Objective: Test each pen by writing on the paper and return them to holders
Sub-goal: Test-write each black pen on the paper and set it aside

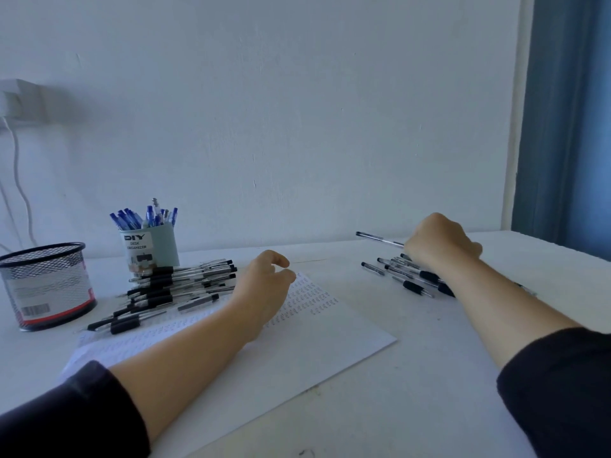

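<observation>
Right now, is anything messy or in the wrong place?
Yes. Black pens lie in loose heaps and on the table, while the mesh holder looks empty. Only the blue pens stand in a holder.

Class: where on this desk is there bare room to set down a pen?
Bare: the strip between the paper and the right pen pile, and behind the paper toward the wall. Crowded: between the mesh holder and the paper, where the left pen pile lies.

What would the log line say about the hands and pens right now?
right hand: grips black pen above right pile | left hand: rests on paper, holds nothing | mesh holder: no pens seen
</observation>
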